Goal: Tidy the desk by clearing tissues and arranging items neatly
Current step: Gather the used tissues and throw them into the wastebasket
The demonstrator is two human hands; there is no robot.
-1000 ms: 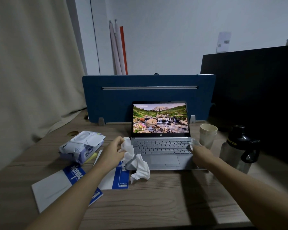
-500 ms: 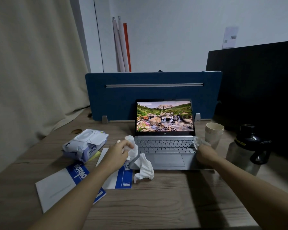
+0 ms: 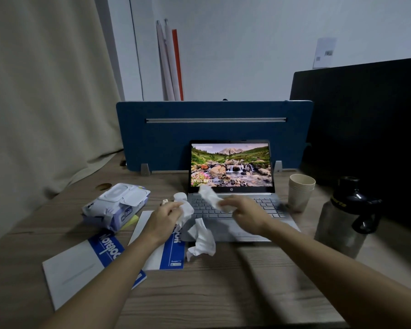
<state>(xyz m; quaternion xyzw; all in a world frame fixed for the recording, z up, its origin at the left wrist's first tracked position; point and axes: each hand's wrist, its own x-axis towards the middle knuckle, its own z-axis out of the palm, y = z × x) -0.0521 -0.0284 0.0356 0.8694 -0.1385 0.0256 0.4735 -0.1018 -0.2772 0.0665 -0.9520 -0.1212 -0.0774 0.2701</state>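
White crumpled tissue (image 3: pixel 201 241) lies loose on the counter (image 3: pixel 199 293) just below the left hand (image 3: pixel 163 218), nearer it than the right hand (image 3: pixel 243 213); each grip clamps a tissue.

A crumpled white tissue (image 3: pixel 185 207) is bunched at the left front corner of the open silver laptop (image 3: pixel 233 186), gripped by the left hand (image 3: pixel 163 218), and a second crumpled white tissue (image 3: pixel 211 198) is pinched in the right hand (image 3: pixel 244 212) over the keyboard. A third crumpled white tissue (image 3: pixel 201 241) lies loose on the wooden desk (image 3: pixel 211 293), touching the laptop's front left edge and just beside a blue-and-white notebook (image 3: pixel 166 248). A second blue-and-white notebook (image 3: pixel 81 264) lies askew nearer the left, with a pale purple wet-wipe pack (image 3: pixel 116 205) behind it, while stacked beige paper cups (image 3: pixel 300 192) and a clear black-capped bottle (image 3: pixel 344 217) stand right of the laptop.
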